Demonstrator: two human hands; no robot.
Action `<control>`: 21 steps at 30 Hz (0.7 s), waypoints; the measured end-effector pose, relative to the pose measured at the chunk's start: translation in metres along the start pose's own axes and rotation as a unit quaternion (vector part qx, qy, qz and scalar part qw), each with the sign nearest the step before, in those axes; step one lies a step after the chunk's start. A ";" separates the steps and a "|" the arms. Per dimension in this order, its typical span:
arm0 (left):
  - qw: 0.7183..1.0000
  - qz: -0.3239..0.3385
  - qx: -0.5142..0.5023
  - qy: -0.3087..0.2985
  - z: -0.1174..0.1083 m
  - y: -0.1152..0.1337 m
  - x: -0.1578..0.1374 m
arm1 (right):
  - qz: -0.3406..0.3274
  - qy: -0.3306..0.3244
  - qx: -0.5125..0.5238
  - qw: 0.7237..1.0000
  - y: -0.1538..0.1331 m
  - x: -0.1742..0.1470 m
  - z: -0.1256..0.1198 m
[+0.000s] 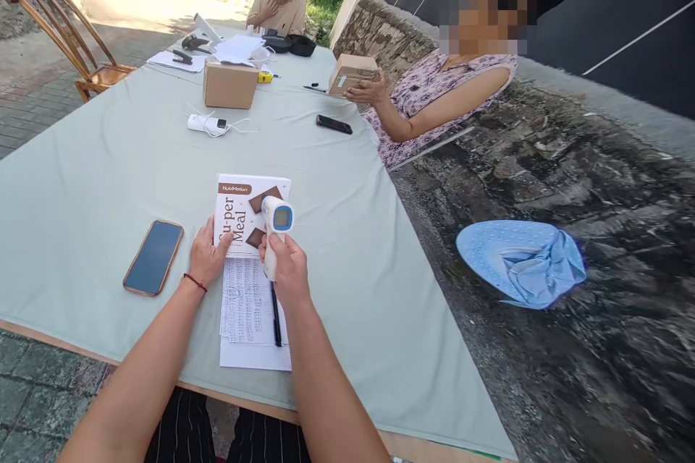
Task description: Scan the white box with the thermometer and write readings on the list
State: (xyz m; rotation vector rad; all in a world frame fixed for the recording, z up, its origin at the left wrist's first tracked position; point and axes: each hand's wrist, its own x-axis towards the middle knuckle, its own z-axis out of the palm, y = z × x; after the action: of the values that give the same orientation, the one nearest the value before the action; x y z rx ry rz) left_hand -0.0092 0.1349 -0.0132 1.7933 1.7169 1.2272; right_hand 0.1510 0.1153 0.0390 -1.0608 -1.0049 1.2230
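White plastic makes up the thermometer (274, 208) rising from our right hand (289, 268), whose fingers are wrapped around its handle, its blue-rimmed screen above the thumb and facing us. Just beyond those fingers is the white box (232, 206) marked "NutriMotion", apparently closed; our left hand (208, 255) grips its left edge, thumb over the front, though we cannot tell if the box lies flat or tilts.

As we judge it, the setting-up is done: the thermometer is in hand and the box is steadied. We cannot make out any figure on the screen, so whether a reading has been taken stays open. Nearer to us than both sets of fingers lie the sheets (244, 304), dense with marks too small to read, and the black pen (276, 318) resting on them; no writing is under way, and anything to be noted seems left to do.

Left of the left fingers is a phone (153, 258). Well beyond both hands stand a brown carton (229, 85) and, to its right, a co-worker's hand (372, 89) holding a smaller carton (347, 74)
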 end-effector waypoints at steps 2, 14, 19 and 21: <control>1.000 -0.002 0.011 0.001 0.003 -0.004 -0.001 | 0.003 0.000 0.009 1.000 0.002 0.000 -0.001; 1.000 -0.005 -0.003 0.009 0.011 -0.011 -0.004 | 0.051 0.011 0.036 0.998 -0.007 -0.004 -0.003; 1.000 -0.005 0.000 0.016 0.014 -0.012 -0.004 | 0.050 0.010 0.037 0.998 -0.007 -0.005 -0.001; 1.000 -0.003 0.000 0.018 0.014 -0.012 -0.004 | 0.058 0.007 0.046 0.997 -0.007 -0.005 -0.001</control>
State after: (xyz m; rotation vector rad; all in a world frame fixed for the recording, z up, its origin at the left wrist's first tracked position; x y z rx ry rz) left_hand -0.0052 0.1373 -0.0315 1.7765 1.7405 1.2643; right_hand 0.1528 0.1097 0.0453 -1.0651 -0.8782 1.3409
